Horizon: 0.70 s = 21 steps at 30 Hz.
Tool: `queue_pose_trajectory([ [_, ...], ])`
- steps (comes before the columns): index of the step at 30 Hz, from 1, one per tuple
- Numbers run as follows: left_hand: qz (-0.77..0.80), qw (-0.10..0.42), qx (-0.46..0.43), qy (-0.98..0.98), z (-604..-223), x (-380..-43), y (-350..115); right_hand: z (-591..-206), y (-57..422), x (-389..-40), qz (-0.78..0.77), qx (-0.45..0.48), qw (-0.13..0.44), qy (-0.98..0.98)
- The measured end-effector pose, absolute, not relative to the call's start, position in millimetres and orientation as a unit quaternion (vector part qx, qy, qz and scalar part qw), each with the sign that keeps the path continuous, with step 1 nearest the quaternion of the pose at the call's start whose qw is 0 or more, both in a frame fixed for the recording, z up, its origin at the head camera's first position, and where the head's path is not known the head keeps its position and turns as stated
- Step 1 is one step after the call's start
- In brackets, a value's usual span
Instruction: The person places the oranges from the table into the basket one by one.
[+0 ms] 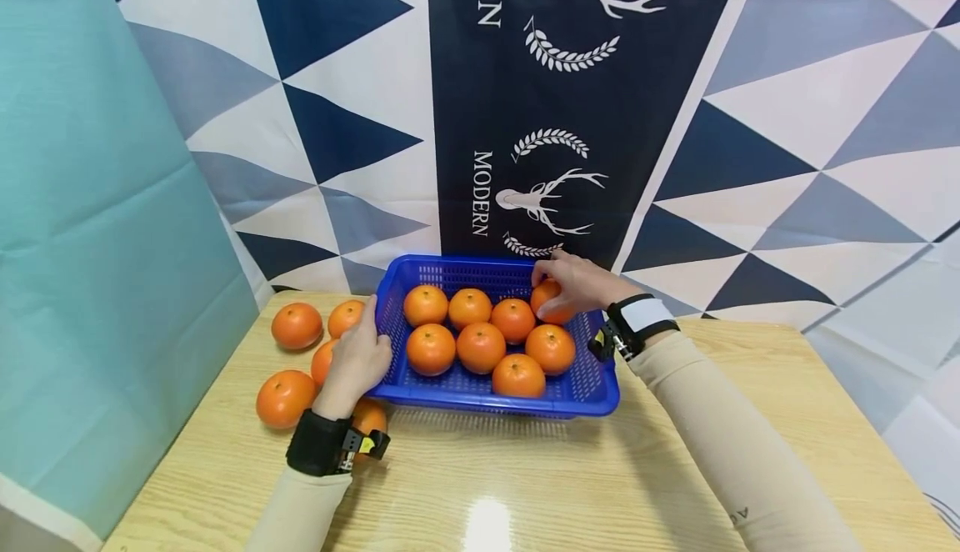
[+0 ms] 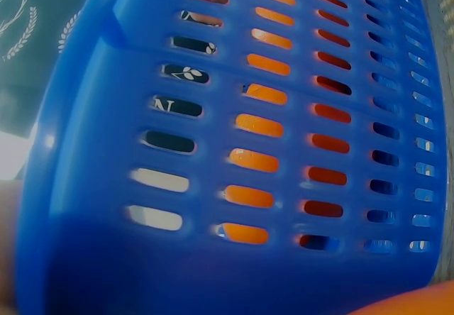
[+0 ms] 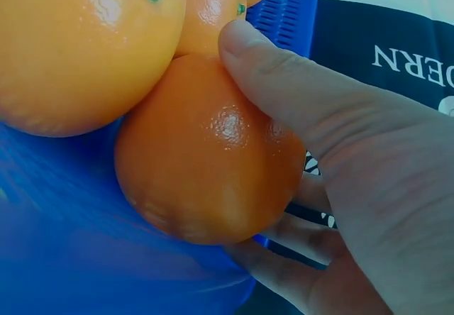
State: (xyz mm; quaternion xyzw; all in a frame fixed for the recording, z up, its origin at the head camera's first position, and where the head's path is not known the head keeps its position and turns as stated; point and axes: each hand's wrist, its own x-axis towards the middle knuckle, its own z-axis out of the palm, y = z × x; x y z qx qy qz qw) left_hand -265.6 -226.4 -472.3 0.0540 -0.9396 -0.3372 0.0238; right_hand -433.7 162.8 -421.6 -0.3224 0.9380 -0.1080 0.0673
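My right hand (image 1: pixel 583 280) grips an orange (image 1: pixel 547 292) in the back right corner of a blue plastic basket (image 1: pixel 577 407). In the right wrist view the thumb lies over the top of this orange (image 3: pixel 206 159) and the fingers curl behind it. My left hand (image 1: pixel 356 362) holds the basket's left rim. The left wrist view is filled by the perforated side wall (image 2: pixel 213 272), with fruit showing through its slots and only a sliver of the hand at the edge. Several more oranges (image 1: pixel 481 348) sit in the basket beside the held one.
Several loose oranges (image 1: pixel 287 399) lie on the wooden table (image 1: pixel 480 485) left of the basket, partly behind my left hand and wrist. A patterned cloth (image 1: pixel 360 118) hangs right behind the basket. A teal cloth (image 1: pixel 112 227) borders the left side.
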Motion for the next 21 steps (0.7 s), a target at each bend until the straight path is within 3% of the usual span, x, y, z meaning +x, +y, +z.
queue_pose_trajectory([
  [4,-0.343,0.024,0.056,-0.938,-457,-255,-220,-425,164,-437,-0.110,-0.326,0.068,0.936],
  [11,-0.335,0.043,0.052,-0.940,-477,-268,-227,-428,167,-436,-0.104,-0.346,0.060,0.930],
  [17,-0.334,0.038,0.052,-0.940,-480,-269,-228,-381,160,-394,-0.130,-0.320,0.101,0.933],
  [21,-0.342,0.033,0.048,-0.938,-472,-263,-227,-350,156,-370,-0.126,-0.298,0.091,0.942],
])
